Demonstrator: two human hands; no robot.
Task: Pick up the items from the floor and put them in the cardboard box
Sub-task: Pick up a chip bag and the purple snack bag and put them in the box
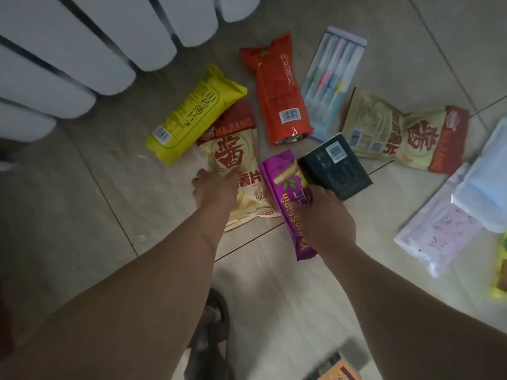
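Bare tiled floor (82,187) lies open to the left of the scattered items and in the near middle, while white slatted panels (82,50) close off the far left. The items sit in a loose arc: a yellow packet (192,116) on the left overlapping the far edge of a cream chip bag (233,149), an orange packet (279,91) beyond the middle, a toothbrush pack (329,75) just right of it, a dark box (337,165) in the middle, a second cream chip bag (406,133) to the right, and clear pouches (444,223) at the right edge. The left hand (216,190) rests on the near cream chip bag, its fingers bent down onto the wrapper; whether they pinch it cannot be told. The right hand (326,218) grips a purple snack packet (288,198) at its middle, fingers curled round it, the packet's far end touching the dark box and its left side overlapping the chip bag. A sandalled foot (211,325) stands near, between the arms. The cardboard box is not clearly in view; only an orange and dark edge (337,368) shows at the near bottom
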